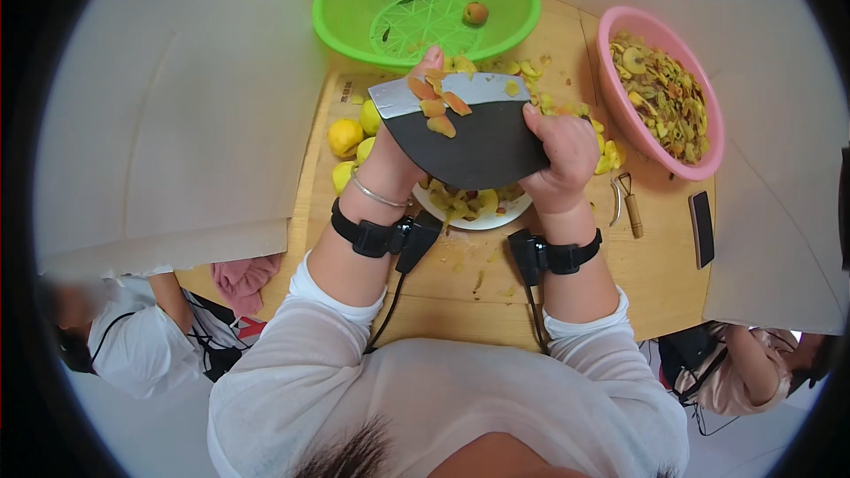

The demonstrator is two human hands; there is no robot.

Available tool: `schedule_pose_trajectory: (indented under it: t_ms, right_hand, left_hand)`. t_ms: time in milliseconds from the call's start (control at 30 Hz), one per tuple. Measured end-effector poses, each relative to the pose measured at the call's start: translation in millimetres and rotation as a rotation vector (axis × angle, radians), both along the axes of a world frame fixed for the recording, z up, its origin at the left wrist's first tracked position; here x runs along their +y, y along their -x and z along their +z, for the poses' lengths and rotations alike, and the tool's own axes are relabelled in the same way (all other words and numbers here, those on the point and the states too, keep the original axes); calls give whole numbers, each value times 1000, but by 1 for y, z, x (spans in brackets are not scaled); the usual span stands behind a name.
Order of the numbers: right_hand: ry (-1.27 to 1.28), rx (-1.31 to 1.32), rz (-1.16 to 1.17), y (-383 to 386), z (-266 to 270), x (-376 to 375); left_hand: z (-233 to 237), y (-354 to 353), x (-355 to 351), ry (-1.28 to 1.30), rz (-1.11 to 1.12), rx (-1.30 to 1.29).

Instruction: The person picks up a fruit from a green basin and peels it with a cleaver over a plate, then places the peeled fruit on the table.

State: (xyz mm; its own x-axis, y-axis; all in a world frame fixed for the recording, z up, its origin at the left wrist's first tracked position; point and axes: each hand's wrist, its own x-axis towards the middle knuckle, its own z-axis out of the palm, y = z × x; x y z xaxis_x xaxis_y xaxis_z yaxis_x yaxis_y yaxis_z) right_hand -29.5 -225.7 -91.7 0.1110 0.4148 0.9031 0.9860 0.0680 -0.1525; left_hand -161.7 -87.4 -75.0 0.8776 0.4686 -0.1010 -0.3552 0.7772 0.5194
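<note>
A broad knife with a dark lower blade and silvery upper strip is held up over the table between both hands. Orange and yellow peel pieces cling to its face. My right hand grips its right end, thumb on the front. At its left end, my left hand is mostly behind the blade, with a fingertip showing above; its fingers are largely hidden. Beneath the knife, a white plate holds peel scraps. Peeled yellow fruits sit to the left of my left hand.
A green basin with one fruit stands at the back. On the right are a pink basin of peelings, a peeler and a phone. A pink cloth lies front left. People sit at both sides.
</note>
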Motion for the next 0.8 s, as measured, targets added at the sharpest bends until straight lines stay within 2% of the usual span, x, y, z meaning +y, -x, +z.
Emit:
schedule_pose_trajectory:
  t_ms: [400, 467, 567, 600, 733, 800]
  right_hand:
    - [-27, 30, 10, 0, -1, 5]
    - [-20, 44, -20, -4, -3, 4]
    - [-18, 126, -75, -9, -6, 3]
    - [-27, 191, -98, -11, -6, 3]
    - [-88, 260, -84, -11, -11, 6]
    - [-129, 264, -48, -6, -8, 5]
  left_hand:
    - [3, 5, 3, -174, 106, 7]
    - [7, 2, -6, -304, 302, 59]
    - [19, 8, -11, -430, 254, 204]
    - [16, 10, -4, -468, 161, 89]
    - [14, 1, -7, -468, 267, 130]
    - [11, -1, -5, -374, 311, 109]
